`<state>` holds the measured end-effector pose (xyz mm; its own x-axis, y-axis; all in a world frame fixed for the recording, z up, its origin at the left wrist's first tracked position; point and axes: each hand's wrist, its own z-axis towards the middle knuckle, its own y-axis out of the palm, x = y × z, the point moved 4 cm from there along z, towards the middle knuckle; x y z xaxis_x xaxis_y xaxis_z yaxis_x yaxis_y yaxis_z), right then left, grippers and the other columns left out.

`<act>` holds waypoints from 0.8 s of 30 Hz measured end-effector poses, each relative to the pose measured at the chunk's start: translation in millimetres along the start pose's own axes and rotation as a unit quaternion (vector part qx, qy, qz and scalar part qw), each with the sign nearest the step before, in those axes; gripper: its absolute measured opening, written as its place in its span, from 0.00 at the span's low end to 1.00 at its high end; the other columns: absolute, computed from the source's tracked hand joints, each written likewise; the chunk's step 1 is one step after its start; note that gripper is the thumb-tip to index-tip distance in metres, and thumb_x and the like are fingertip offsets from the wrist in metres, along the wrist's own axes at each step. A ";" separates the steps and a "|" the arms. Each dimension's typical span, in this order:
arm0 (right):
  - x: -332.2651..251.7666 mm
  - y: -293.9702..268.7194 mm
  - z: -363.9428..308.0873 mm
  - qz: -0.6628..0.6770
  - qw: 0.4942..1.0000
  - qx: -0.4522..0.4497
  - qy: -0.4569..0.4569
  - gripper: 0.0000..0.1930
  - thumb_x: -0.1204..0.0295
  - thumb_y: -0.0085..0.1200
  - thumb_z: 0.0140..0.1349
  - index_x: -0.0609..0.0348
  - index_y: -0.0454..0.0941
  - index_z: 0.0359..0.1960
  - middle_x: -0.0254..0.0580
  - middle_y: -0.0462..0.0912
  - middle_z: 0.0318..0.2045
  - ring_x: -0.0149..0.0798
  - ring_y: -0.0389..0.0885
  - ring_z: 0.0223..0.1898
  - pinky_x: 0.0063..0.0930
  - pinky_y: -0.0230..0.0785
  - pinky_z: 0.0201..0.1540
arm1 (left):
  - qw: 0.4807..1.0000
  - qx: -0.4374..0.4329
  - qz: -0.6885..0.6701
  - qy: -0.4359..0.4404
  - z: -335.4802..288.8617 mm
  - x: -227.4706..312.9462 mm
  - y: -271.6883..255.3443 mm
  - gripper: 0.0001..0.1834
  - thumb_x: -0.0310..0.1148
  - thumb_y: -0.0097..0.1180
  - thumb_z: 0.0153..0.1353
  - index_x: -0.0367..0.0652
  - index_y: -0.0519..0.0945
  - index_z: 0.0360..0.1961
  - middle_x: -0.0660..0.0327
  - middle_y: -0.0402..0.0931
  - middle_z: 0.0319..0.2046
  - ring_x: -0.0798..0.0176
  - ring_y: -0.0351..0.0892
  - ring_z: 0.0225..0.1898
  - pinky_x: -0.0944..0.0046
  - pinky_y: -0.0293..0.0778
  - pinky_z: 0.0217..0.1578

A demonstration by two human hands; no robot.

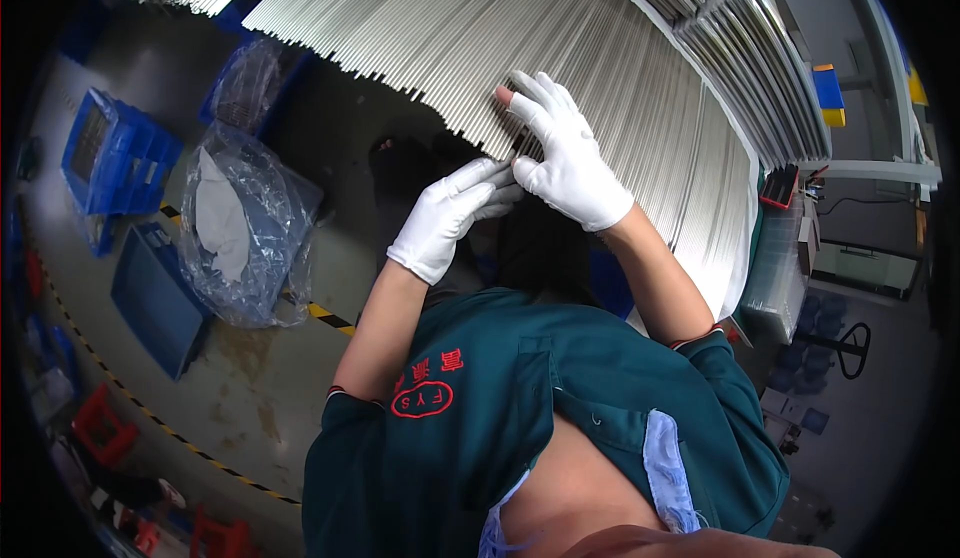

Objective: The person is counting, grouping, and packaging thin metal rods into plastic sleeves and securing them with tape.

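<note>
Rods [600, 68] run lengthwise away from the person; right hand [565, 153] rests flat, left hand [450, 213] pinches their ends.

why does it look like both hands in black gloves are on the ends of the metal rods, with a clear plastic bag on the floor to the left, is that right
Nearly. The gloves are white, not black. The head view shows the left hand and right hand in white gloves at the ends of the metal rods, and the clear plastic bag does lie on the floor to the left.

Bright, sharp centre; dark, heavily bent fisheye rim.
</note>
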<state>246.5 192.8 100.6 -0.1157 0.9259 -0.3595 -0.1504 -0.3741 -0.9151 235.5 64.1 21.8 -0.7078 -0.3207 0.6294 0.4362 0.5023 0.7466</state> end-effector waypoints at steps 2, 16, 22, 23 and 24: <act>1.8 -0.1 -0.6 0.011 1.000 -0.010 0.003 0.31 0.70 0.51 0.42 0.59 0.65 0.54 0.54 0.62 0.56 0.56 0.55 0.60 0.45 0.48 0.61 | 1.000 -0.001 0.000 0.000 0.1 1.3 -0.7 0.20 0.27 0.43 0.61 0.30 0.64 0.54 0.50 0.70 0.48 0.57 0.73 0.47 0.62 0.69 0.49; -3.9 4.0 5.7 0.012 1.000 -0.004 0.004 0.30 0.70 0.52 0.42 0.59 0.66 0.53 0.54 0.63 0.55 0.54 0.54 0.60 0.45 0.47 0.61 | 1.000 0.028 0.000 0.003 -1.3 3.8 -8.6 0.21 0.28 0.42 0.61 0.30 0.63 0.55 0.49 0.69 0.49 0.57 0.73 0.48 0.62 0.69 0.49; -9.6 5.4 11.4 -0.004 1.000 0.010 -0.013 0.30 0.69 0.52 0.42 0.60 0.66 0.53 0.54 0.63 0.55 0.55 0.55 0.60 0.44 0.48 0.62 | 1.000 0.020 -0.003 0.008 -1.7 3.3 -9.4 0.21 0.27 0.42 0.61 0.31 0.63 0.55 0.50 0.69 0.49 0.57 0.73 0.48 0.62 0.68 0.49; -9.2 5.6 11.4 -0.005 1.000 0.009 -0.017 0.30 0.69 0.52 0.42 0.60 0.66 0.53 0.54 0.64 0.55 0.55 0.55 0.60 0.44 0.48 0.61 | 1.000 0.020 -0.003 0.009 -2.0 4.5 -9.3 0.21 0.27 0.42 0.61 0.31 0.63 0.55 0.50 0.69 0.49 0.57 0.73 0.48 0.62 0.68 0.49; -8.1 5.5 11.3 -0.005 1.000 0.009 -0.018 0.30 0.69 0.52 0.42 0.60 0.66 0.53 0.54 0.64 0.55 0.55 0.55 0.60 0.44 0.48 0.61 | 1.000 0.020 -0.002 0.009 -2.3 6.3 -8.7 0.21 0.28 0.42 0.61 0.31 0.63 0.55 0.50 0.69 0.49 0.57 0.73 0.48 0.62 0.68 0.49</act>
<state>235.5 182.7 100.5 -0.1494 0.9273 -0.3432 -0.1684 -0.3659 -0.9153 228.6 55.8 19.7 -0.6989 -0.3370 0.6308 0.4106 0.5331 0.7397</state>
